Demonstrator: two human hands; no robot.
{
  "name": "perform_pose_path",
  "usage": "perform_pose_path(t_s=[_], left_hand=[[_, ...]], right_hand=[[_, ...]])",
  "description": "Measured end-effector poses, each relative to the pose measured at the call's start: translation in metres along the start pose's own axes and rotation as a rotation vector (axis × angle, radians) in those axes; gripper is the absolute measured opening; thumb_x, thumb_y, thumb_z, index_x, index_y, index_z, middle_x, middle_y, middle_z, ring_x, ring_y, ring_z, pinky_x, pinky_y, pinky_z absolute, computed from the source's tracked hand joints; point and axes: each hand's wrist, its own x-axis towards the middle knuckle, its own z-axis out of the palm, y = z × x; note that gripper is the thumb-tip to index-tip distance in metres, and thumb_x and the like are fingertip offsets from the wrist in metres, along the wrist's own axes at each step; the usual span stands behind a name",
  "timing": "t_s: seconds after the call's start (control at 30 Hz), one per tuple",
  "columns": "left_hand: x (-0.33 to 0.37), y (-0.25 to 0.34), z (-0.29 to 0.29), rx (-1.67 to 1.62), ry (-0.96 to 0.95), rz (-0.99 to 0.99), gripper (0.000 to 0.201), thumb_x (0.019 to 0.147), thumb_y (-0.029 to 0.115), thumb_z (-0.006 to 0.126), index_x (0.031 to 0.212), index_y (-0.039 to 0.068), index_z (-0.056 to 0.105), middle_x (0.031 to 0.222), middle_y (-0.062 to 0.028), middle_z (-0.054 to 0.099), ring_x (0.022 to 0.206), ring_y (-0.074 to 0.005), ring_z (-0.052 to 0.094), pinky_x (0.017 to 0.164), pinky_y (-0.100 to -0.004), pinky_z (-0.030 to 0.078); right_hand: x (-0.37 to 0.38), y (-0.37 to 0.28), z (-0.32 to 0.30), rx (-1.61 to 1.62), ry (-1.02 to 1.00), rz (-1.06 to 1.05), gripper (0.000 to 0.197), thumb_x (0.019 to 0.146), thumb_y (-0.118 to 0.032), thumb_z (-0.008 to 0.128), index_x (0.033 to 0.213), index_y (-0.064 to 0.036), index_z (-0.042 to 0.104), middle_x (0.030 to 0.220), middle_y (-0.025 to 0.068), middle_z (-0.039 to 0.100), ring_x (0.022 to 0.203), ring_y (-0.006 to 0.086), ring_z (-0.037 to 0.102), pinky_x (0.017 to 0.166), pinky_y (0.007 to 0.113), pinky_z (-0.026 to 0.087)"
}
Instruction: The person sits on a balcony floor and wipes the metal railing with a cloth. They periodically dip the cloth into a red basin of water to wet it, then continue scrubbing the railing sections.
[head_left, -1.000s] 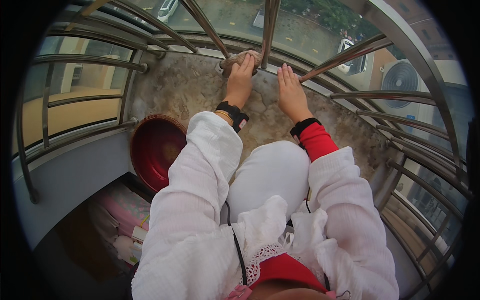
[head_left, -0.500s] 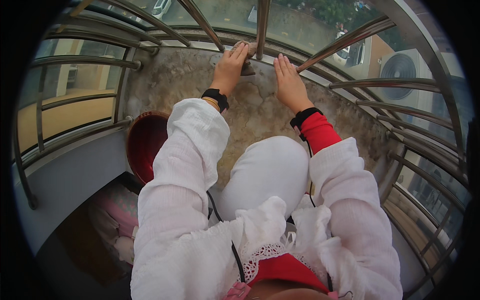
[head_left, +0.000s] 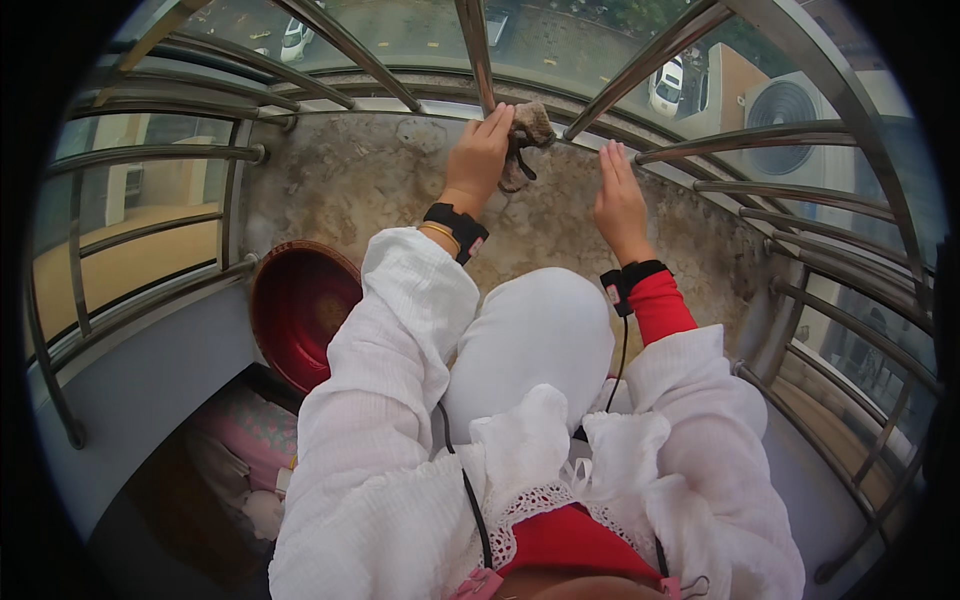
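Cloth (head_left: 535,120) looks light, soft, limp, not fragile; likely slippery if wet; take the bunched middle; lies at stained ledge's (head_left: 375,190) outer edge between two metal bars (head_left: 476,55), touching right side of left hand's (head_left: 476,160) fingers; grip hidden, can't tell; right hand (head_left: 621,205) flat, fingers together, holding nothing.

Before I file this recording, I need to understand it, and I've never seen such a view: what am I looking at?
These are a person's bare hands, seen from above by a wide fisheye camera worn on the head, which bends straight edges. The left hand touches a crumpled brown cloth beside a shiny metal bar; how firmly is unclear. The right hand, fingers extended, holds nothing visible. Below is a mottled grey-brown surface, with a round dark-red basin at the left.
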Motion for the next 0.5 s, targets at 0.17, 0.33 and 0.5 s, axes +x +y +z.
perform_pose_path(t_s=[0.17,0.33,0.5], left_hand=[[0.021,0.032,0.044,0.092,-0.024,0.145,0.045,0.083,0.007,0.060,0.128,0.002,0.060,0.132,-0.0077,0.062,0.097,-0.0231,0.060,0.076,-0.0294,0.056],[0.020,0.010,0.018,0.288,-0.360,0.166,0.052,0.083,0.006,0.060,0.134,0.002,0.054,0.129,-0.0046,0.056,0.101,-0.0206,0.060,0.073,-0.0287,0.058],[0.016,0.049,0.017,0.108,-0.340,0.027,0.058,0.085,0.005,0.061,0.141,0.002,0.047,0.125,-0.0062,0.054,0.105,-0.0232,0.061,0.080,-0.0291,0.056]], right_hand=[[-0.003,0.008,0.017,-0.222,-0.094,-0.028,0.065,0.082,0.003,0.052,0.146,0.0049,0.040,0.154,0.0220,0.038,0.145,0.0338,0.035,0.118,0.043,0.031],[-0.001,0.008,0.009,-0.206,-0.152,-0.030,0.069,0.078,0.003,0.054,0.146,0.0045,0.041,0.154,0.0218,0.037,0.145,0.0342,0.034,0.118,0.043,0.031],[-0.001,0.009,0.005,-0.183,-0.146,-0.034,0.072,0.075,0.003,0.056,0.145,0.0042,0.041,0.155,0.0211,0.037,0.144,0.0332,0.036,0.118,0.042,0.033]])
